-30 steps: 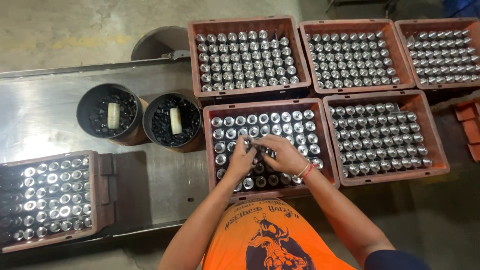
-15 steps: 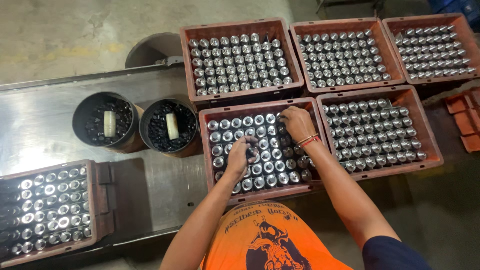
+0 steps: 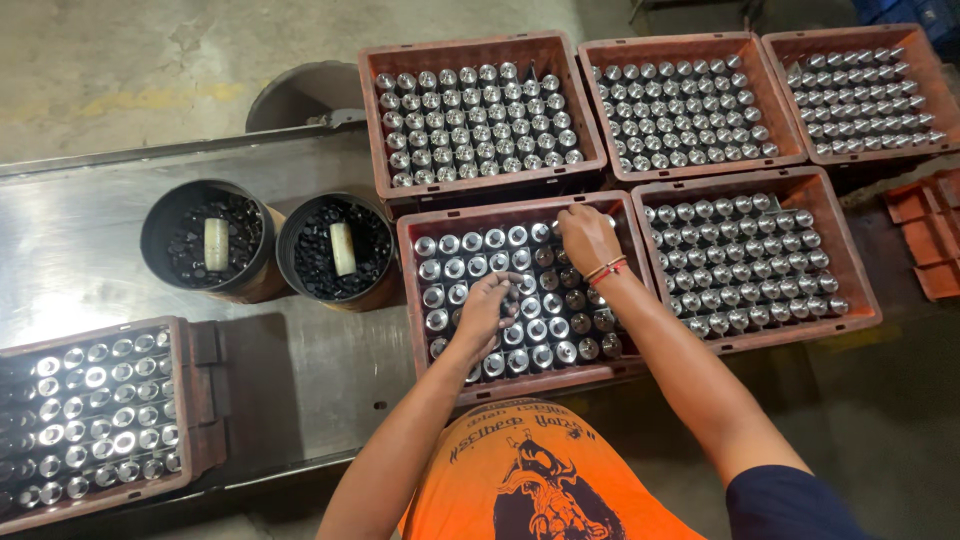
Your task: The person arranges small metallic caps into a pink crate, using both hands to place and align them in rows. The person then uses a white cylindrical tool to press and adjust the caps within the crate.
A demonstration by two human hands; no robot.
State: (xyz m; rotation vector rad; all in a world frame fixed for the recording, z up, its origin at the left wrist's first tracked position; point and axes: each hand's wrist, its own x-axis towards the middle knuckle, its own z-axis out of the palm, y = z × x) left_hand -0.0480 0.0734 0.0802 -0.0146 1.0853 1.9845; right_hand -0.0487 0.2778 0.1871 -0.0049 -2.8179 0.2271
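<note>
A brown crate (image 3: pixel 412 292) in front of me holds rows of upright shiny metal cylinders (image 3: pixel 470 243), with darker ones on its right half. My left hand (image 3: pixel 486 308) hovers over the crate's middle, fingers bunched as if pinching a small part I cannot make out. My right hand (image 3: pixel 586 238), with a red thread band at the wrist, reaches to the crate's far right corner and its fingers touch a cylinder (image 3: pixel 560 212) in the back row.
Several more brown crates (image 3: pixel 480 50) of metal cylinders stand behind and to the right. Two black round tubs (image 3: pixel 208 245) of small dark parts sit on the steel table (image 3: pixel 90 260) at the left. Another filled crate (image 3: pixel 90 415) sits at the near left.
My right hand has moved from the crate's near middle to its far right corner. My left hand stayed over the middle, shifting slightly. The view drifted a little.
</note>
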